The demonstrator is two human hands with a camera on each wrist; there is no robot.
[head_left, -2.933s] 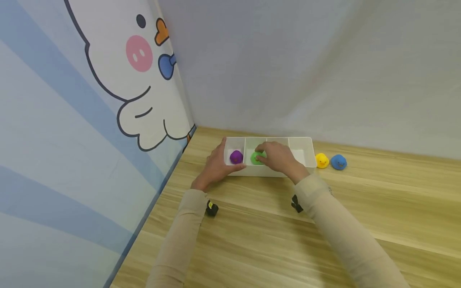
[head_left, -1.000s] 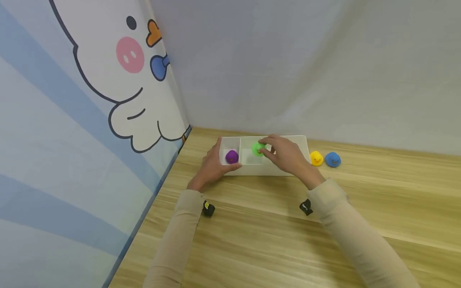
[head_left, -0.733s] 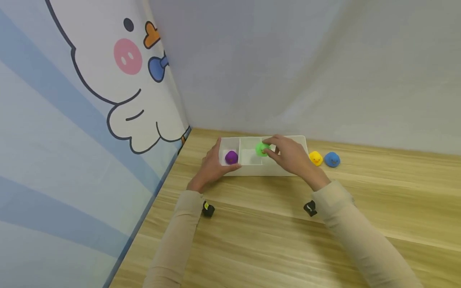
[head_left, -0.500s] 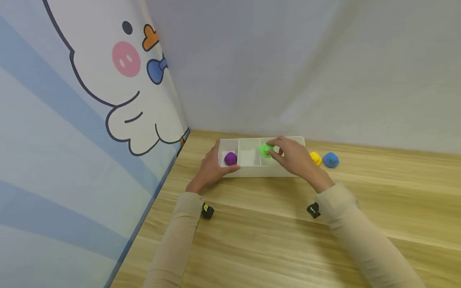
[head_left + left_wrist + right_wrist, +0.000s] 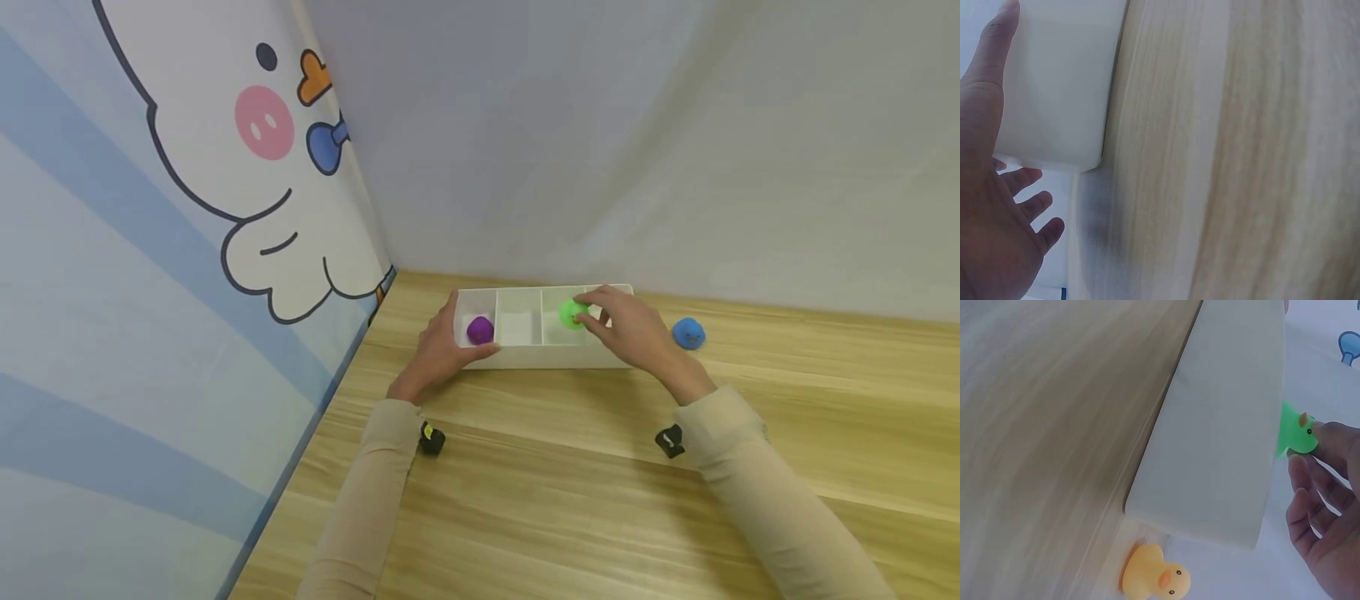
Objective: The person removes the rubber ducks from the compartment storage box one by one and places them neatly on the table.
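The green duck (image 5: 570, 314) was over the third compartment from the left of the white box (image 5: 543, 357), its lower part hidden behind the wall in the right wrist view. The right hand (image 5: 630, 329) pinched it between thumb and fingertips. The left hand (image 5: 441, 348) rested against the box's left end, fingers relaxed and thumb along the front. A purple toy (image 5: 480, 331) sat in the leftmost compartment. The yellow duck (image 5: 1154, 574) stood near the box's right end, the blue duck (image 5: 688, 333) farther right on the wooden table (image 5: 525, 483).
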